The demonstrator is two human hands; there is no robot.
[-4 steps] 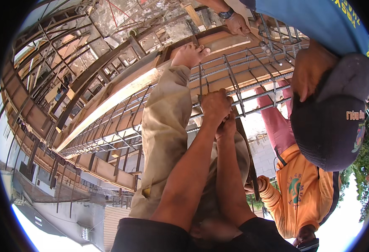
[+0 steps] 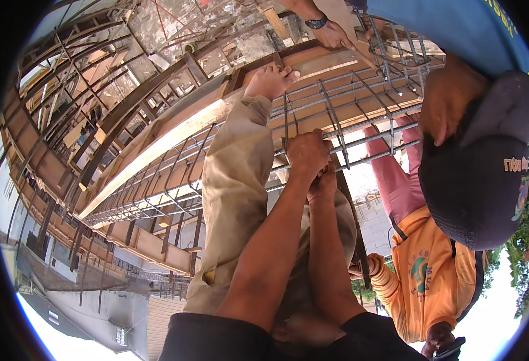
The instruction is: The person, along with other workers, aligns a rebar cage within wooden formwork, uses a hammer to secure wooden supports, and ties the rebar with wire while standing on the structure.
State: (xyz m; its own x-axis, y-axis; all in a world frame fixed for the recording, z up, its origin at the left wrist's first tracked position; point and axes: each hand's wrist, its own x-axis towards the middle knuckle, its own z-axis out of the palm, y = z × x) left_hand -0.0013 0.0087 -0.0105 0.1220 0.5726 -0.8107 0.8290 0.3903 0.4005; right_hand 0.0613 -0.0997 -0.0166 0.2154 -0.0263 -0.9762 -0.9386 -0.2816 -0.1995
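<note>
My left hand (image 2: 307,153) is closed at the near side of a rebar cage (image 2: 330,108), its fist against the bars by a stirrup. Just below and right of it, my right hand (image 2: 322,182) is also closed, its fingers pressed up close to the left. Whatever the two hands grip is hidden by the fingers. The cage of ridged steel bars and square stirrups runs from lower left to upper right. My bare foot (image 2: 270,81) rests beyond the cage, on the formwork's edge.
Wooden formwork boards (image 2: 150,150) run along the cage. A co-worker in a dark cap (image 2: 475,162) leans in close at right; a hand with a watch (image 2: 335,35) holds a wooden-handled tool. Another person in an orange top (image 2: 427,271) is at lower right. Scaffold framing (image 2: 72,66) fills the upper left.
The co-worker's watch hand and wooden-handled tool have shifted slightly, and the tool's metal head no longer shows plainly. The capped head has moved a little right. My hands stay nearly still.
</note>
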